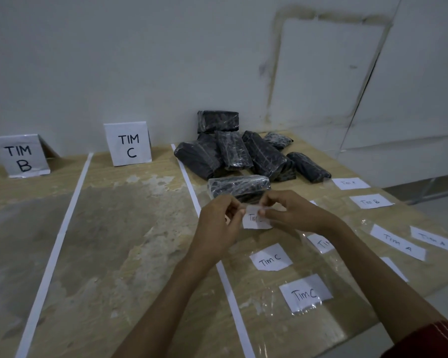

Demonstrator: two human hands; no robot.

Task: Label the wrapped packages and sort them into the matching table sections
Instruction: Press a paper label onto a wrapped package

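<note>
From the head camera, the left hand [219, 220] and right hand [291, 213] both pinch a small paper label [252, 220] (its last letter hidden behind a finger), held just in front of the nearest wrapped package [239, 186]. It would be best to check that letter first, then smooth the label flat onto the package's top.

"TIM B" card [23, 157], "TIM C" card [128, 144]; "Tim C" slip [270, 258], "Tim B" slip [370, 201], "Tim A" slip [397, 241]; held slip [252, 221] "Tim".

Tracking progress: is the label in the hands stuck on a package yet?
Off: left hand and right hand pinch the paper label short of the nearest wrapped package.
</note>
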